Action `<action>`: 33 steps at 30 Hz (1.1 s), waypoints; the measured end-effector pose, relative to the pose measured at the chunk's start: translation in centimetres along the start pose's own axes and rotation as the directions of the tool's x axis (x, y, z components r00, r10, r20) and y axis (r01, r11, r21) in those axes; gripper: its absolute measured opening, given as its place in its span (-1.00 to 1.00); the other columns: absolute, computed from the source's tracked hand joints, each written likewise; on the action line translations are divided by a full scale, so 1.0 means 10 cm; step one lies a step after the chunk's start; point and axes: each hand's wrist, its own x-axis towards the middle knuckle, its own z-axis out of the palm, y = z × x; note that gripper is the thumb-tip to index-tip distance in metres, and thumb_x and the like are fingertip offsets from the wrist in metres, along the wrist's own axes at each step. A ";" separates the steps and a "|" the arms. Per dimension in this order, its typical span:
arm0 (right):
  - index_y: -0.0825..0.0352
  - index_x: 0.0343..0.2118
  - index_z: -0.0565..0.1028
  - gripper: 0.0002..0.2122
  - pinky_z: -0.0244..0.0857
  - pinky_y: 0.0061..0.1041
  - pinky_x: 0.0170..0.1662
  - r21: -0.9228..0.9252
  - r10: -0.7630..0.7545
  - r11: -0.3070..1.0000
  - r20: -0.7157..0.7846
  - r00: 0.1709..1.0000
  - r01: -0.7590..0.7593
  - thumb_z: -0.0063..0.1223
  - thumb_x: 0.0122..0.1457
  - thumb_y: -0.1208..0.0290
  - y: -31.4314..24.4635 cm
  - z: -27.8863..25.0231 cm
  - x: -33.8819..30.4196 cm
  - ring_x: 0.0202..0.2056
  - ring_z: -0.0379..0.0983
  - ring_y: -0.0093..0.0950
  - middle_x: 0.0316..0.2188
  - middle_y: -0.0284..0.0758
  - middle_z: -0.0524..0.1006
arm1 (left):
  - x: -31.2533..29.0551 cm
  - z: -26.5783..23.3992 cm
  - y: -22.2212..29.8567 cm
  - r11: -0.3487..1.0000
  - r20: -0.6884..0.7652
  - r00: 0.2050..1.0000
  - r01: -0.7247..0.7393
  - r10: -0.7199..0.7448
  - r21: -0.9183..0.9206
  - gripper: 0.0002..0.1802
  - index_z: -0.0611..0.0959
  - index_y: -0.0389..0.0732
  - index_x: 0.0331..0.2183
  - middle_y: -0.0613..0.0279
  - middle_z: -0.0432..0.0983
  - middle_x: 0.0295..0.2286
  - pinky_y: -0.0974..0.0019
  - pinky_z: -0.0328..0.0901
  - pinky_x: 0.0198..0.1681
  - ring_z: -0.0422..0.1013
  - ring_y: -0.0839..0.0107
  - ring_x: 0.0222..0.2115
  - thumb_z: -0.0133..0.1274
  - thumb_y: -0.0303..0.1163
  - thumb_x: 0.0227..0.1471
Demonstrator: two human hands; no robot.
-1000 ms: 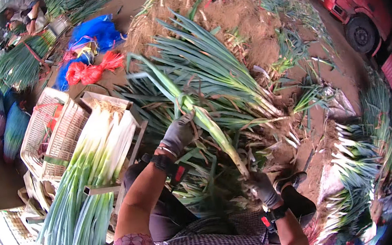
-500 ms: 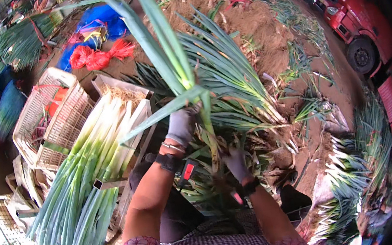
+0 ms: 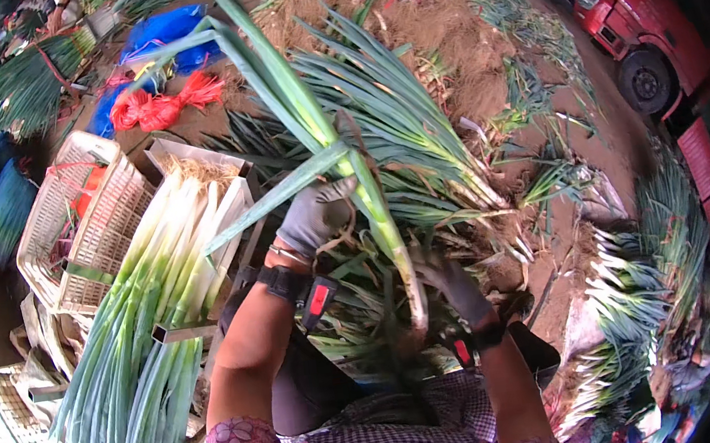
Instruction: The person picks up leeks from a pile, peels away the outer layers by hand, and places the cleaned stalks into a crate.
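A long green onion slants across the middle, leaves up to the left and its white root end low by my lap. My left hand, in a grey glove, is closed round its leafy part, thumb lying along the stalk. One leaf folds over toward the left. My right hand, also gloved, is just right of the white lower stalk; its fingers are smeared by motion, so whether they touch it is unclear. At my left, trimmed green onions lie in a metal rack, white ends away from me.
Untrimmed green onions lie ahead on bare soil. Beside the rack stands a cream plastic crate. Red netting and blue netting lie farther off. More onions are piled right, near a red truck.
The held onion has tilted, its root end swinging right and its leaf tips left. More of its pale stalk shows. My right hand has shifted slightly right, and the view has moved a little.
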 end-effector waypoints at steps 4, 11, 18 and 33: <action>0.44 -0.30 0.42 -0.80 0.30 -0.44 -0.33 -0.237 -0.222 0.952 -0.109 0.969 0.191 0.09 0.08 0.43 -0.77 0.57 0.07 -0.43 0.47 -0.48 -0.48 -0.27 0.48 | 0.06 0.34 0.00 0.939 0.104 0.994 0.011 0.027 -0.344 -0.48 0.34 -0.28 0.05 0.07 0.40 -0.10 0.12 0.21 0.06 0.33 0.19 -0.06 0.05 -0.48 0.02; 0.46 -0.11 0.40 -0.67 0.28 -0.44 -0.16 -0.318 -0.495 0.842 -0.132 0.859 0.436 0.07 0.10 0.38 -0.83 0.87 0.22 -0.23 0.42 -0.35 -0.25 -0.17 0.49 | -0.06 0.08 -0.30 1.000 -0.218 0.976 -0.012 0.011 -0.005 -0.77 0.52 -0.30 -0.22 0.30 0.49 -0.37 0.36 0.34 -0.26 0.42 0.49 -0.36 0.05 -0.39 0.08; 0.36 -0.18 0.47 -0.71 0.25 -0.56 -0.18 0.156 -0.355 0.915 -0.125 0.927 0.372 0.14 -0.01 0.45 -0.96 0.86 0.44 -0.31 0.38 -0.59 -0.32 -0.43 0.49 | 0.07 0.12 -0.32 0.986 -0.131 0.987 0.075 -0.094 -0.147 -0.66 0.46 -0.33 -0.14 0.27 0.47 -0.30 0.37 0.33 -0.19 0.40 0.50 -0.30 0.00 -0.29 0.13; 0.37 -0.28 0.43 -0.74 0.31 -0.47 -0.39 -0.050 0.023 0.998 -0.127 0.992 -0.029 0.17 -0.02 0.39 0.20 0.35 -0.35 -0.47 0.38 -0.55 -0.56 -0.40 0.41 | 0.00 0.16 -0.39 0.982 -0.354 0.929 0.043 -0.107 -0.185 -0.80 0.47 -0.40 -0.25 0.03 0.49 -0.46 0.19 0.42 -0.37 0.49 0.19 -0.47 -0.01 -0.62 -0.01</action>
